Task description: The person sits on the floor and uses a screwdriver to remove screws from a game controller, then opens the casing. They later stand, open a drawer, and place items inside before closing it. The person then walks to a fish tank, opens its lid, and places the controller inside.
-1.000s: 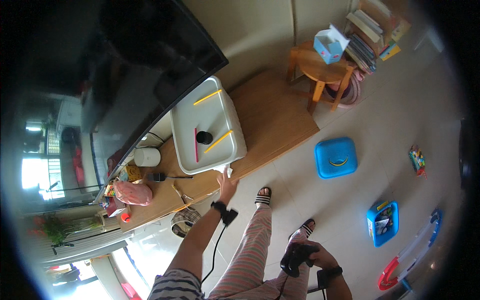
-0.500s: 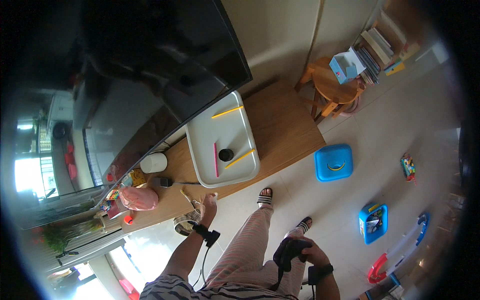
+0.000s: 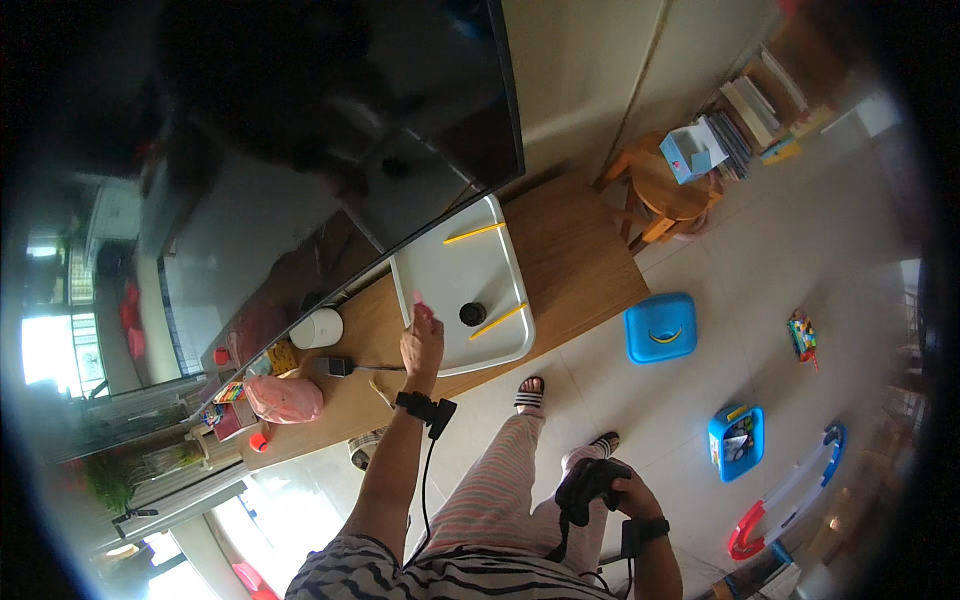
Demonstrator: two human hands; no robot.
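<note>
My left hand (image 3: 423,345) is over the left side of a pale grey tray (image 3: 512,250), its fingers closed. A bit of the pink stick (image 3: 417,297) shows at the fingertips; my hand hides the rest. A small dark round cup (image 3: 473,314) stands on the tray. Beside the cup lies a yellow stick (image 3: 498,321), and farther up the tray is a second yellow stick (image 3: 474,233). Low in front of my legs, my right hand (image 3: 638,496) grips a black bulky object (image 3: 585,490) with a hanging strap; its kind is unclear.
The tray rests on a long wooden cabinet (image 3: 570,240) below a large dark screen (image 3: 420,120). A white round container (image 3: 318,328), black adapter (image 3: 338,366) and pink bag (image 3: 284,398) are at left. On the floor sit a blue lidded box (image 3: 661,340) and blue bin (image 3: 755,455).
My left hand has moved up from the tray's near edge to over the tray. The pink stick has left its place beside the cup. My right hand still holds the black object.
</note>
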